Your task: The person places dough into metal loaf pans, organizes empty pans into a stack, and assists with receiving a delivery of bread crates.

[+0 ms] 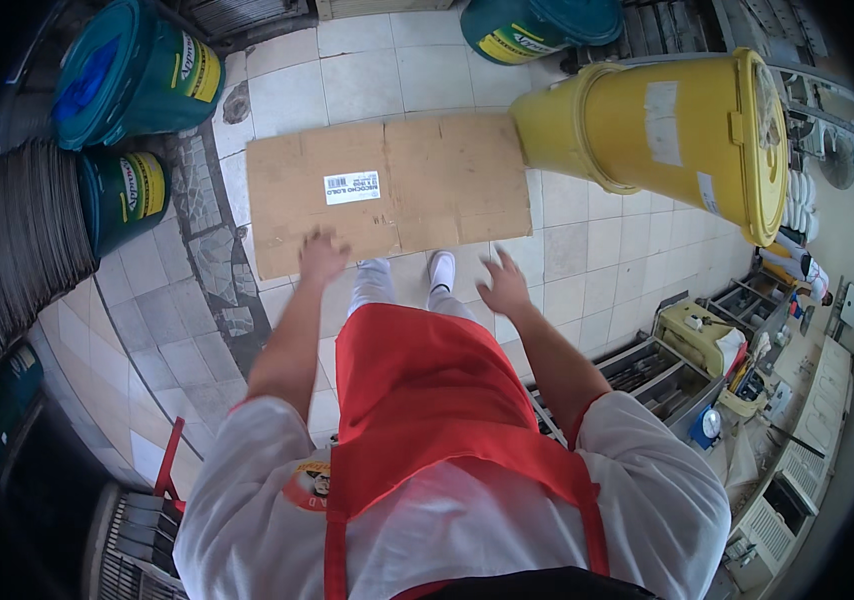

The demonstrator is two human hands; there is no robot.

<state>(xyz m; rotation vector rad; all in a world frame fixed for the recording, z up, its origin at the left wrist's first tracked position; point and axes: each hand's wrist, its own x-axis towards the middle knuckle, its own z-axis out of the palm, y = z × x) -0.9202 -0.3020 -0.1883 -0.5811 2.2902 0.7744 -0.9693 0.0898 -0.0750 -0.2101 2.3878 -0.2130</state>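
Note:
A flattened brown cardboard box point(447, 195) with a white printed label lies in front of my feet on the tiled floor. My left hand point(324, 256) hovers over its near left edge, fingers apart and slightly blurred; whether it touches the cardboard I cannot tell. Off the near right edge, my right hand point(505, 284) is held out with spread fingers and nothing in it. Between my arms hangs my red apron point(422, 370). One white shoe point(441, 268) shows just short of the cardboard.
Two stacked yellow bins point(687, 125) stand by the cardboard's right end. Green lidded buckets point(187, 80) are at the far left, another green bucket point(537, 30) at the back. Stacked dark trays point(22, 240) line the left. A cluttered worktop point(747, 450) runs along the right, where another person point(799, 262) is.

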